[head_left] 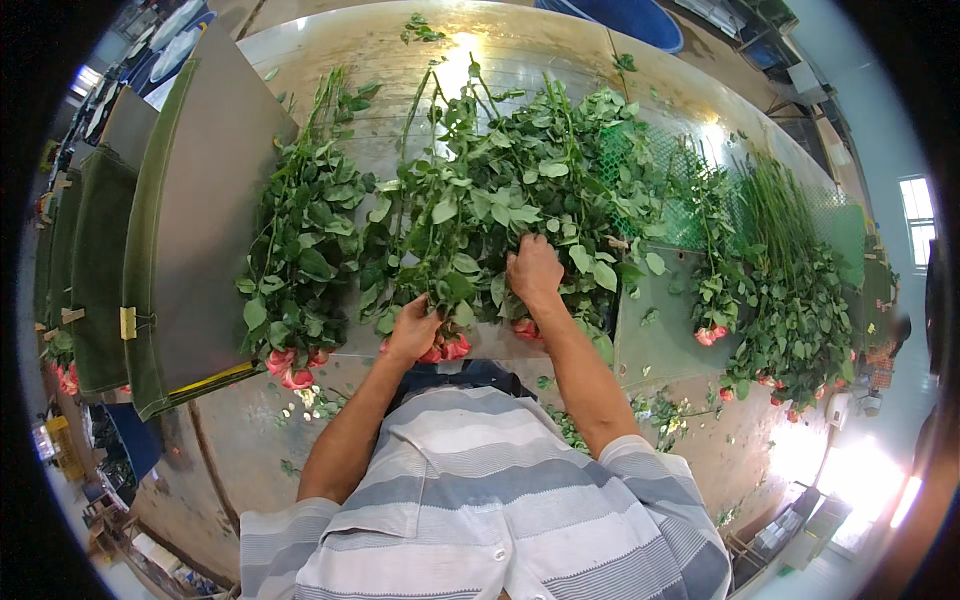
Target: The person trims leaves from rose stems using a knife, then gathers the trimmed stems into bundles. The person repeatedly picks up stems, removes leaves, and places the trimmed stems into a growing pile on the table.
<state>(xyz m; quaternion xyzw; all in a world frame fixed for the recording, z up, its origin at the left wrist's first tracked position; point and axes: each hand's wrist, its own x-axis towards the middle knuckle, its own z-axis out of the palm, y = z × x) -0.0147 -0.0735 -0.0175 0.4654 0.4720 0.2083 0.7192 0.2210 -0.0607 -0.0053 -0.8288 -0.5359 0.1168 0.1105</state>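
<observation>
the big pile of roses point(500, 210) lies in the middle of the metal table point(400, 50), stems pointing to 12 o'clock and pink heads at 6 o'clock, close to the person. the left hand point(413, 330) is at the near edge of the pile, and its fingers are curled shut around a few stems just above the pink flower heads point(445, 348). the right hand point(533, 270) sits at 3 o'clock from the left one, palm down on the leaves, fingers pushed in among the stems; i cannot tell if they grip one or just press. it looks like the step in hand is picking stems out of the pile and lining up the heads. the next move would need a soft pull, so no leaves tear and no heads snap. there are two hands at work. i count three heaps of roses: the big one, a smaller bunch point(300, 250) at 9 o'clock from it with pink heads at its near end, and a long bunch point(790, 300) far out at 3 o'clock. a green mesh sheet point(690, 190) lies under the right part of the pile. at 9 o'clock past the small bunch stand flat grey boards point(200, 200) in a row; i can see about three. small leaves lie loose on the table.
</observation>
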